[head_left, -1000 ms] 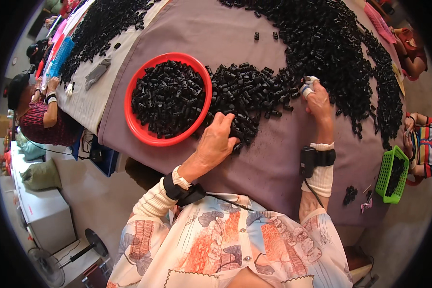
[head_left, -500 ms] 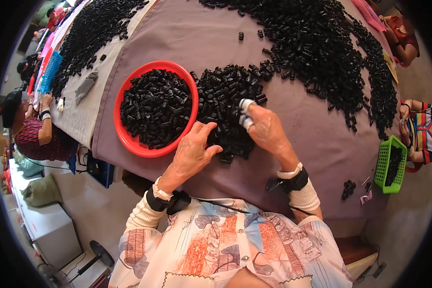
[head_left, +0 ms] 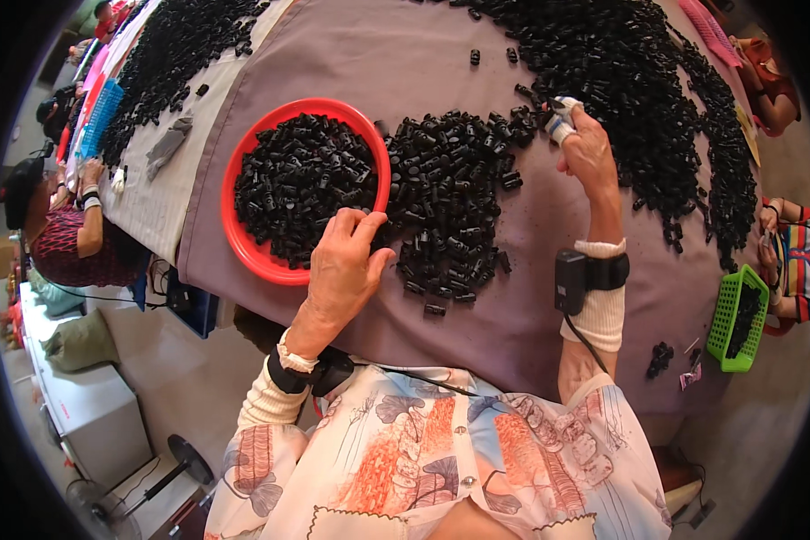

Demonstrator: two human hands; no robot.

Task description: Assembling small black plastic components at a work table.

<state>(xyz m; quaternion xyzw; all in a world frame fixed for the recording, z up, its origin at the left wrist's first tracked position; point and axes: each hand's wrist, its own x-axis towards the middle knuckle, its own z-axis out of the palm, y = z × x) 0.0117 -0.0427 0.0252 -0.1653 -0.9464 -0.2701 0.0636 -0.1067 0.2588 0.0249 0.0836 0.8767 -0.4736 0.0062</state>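
Note:
A red round bowl (head_left: 243, 243) full of small black plastic parts sits on the purple-grey table cloth (head_left: 405, 63). My left hand (head_left: 344, 265) rests by the bowl's near right rim, fingers on the edge of a loose heap of black parts (head_left: 450, 189); whether it holds a part is hidden. My right hand (head_left: 583, 148), fingertips wrapped in white tape, reaches out at the far edge of that heap where it meets the big pile of black parts (head_left: 630, 81). Its fingers are curled; what they grip cannot be seen.
A green basket (head_left: 736, 315) with black parts sits at the right table edge, a few loose parts (head_left: 661, 358) near it. Another person (head_left: 58, 225) sits at the left by a second table with more black parts (head_left: 171, 45). A third person (head_left: 787, 261) sits on the right.
My right hand has swung from the middle heap out to the right, toward the large pile. My left hand stays by the bowl's rim.

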